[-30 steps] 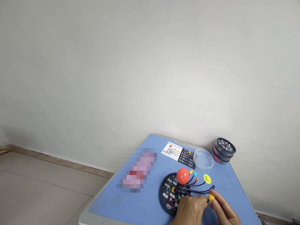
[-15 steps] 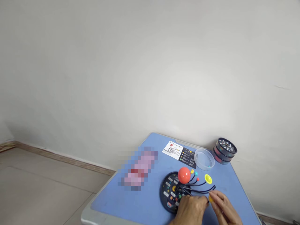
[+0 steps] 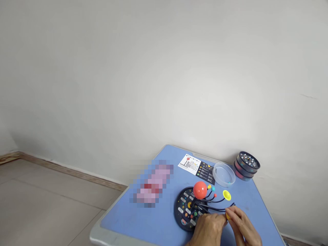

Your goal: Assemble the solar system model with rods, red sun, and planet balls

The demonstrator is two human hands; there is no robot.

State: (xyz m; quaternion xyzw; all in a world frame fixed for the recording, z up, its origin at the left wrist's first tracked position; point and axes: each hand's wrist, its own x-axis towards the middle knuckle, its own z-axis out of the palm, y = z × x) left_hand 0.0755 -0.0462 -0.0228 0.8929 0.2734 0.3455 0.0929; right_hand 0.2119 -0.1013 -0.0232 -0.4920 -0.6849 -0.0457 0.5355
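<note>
A solar system model stands near the table's front, with a round black printed base [image 3: 182,212] and a big red ball [image 3: 200,190] above it. Thin black curved rods fan out to the right, some tipped with small coloured balls and one with a yellow ringed planet [image 3: 227,195]. My left hand [image 3: 208,228] is closed around one of these rods, beside the base; its fingers are mostly hidden. Between thumb and fingers, my right hand [image 3: 243,223] pinches a small orange-yellow ball [image 3: 228,216] at that rod's end. Whether the ball sits fully on the rod I cannot tell.
The blue table [image 3: 128,218] stands against a pale wall. A printed instruction sheet [image 3: 189,164], a clear round tray [image 3: 223,174] with a small bluish piece, and a dark round tin [image 3: 246,165] are at the back. A blurred pink item [image 3: 155,184] lies left.
Both hands and the model appear slightly further left. The orange-yellow ball stays pinched in my right hand, now closer against my left hand and more covered by fingers.
</note>
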